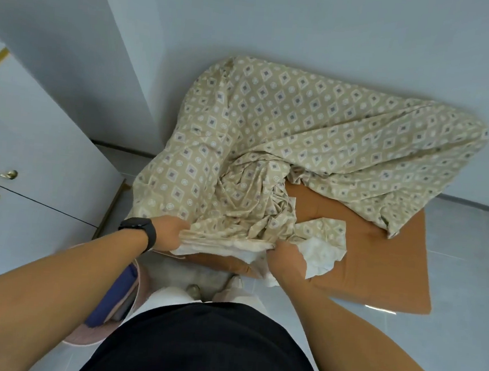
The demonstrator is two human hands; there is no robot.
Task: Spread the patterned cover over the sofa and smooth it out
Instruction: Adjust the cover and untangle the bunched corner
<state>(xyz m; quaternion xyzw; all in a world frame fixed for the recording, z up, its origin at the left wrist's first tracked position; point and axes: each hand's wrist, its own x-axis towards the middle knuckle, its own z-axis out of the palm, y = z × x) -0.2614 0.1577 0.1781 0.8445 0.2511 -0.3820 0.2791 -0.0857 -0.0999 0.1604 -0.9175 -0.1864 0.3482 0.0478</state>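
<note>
Patterned cover [286, 135]: beige cloth with a diamond and circle print, lay draped over the far and left parts of the sofa [378, 265], heavily bunched and creased toward the near edge; a pale underside showed at a turned-back corner near the right hand.

Sofa: orange-brown, low, set against the pale wall [310, 22]; its right and near portions remained uncovered.

Left hand [171, 233]: grip was closed on the gathered near hem of the cover, at the sofa's near-left corner; a black watch [142, 229] sat on the wrist.

Right hand [282, 258]: grip was closed on the same hem, just right of the left hand, with the cloth stretched in a short band between the two.

Cabinet [41, 167]: white, with two brass handles, stood left of the sofa.

Basket [118, 301]: pinkish, held dark blue fabric, on the floor [467, 264] by the person's left leg
</note>
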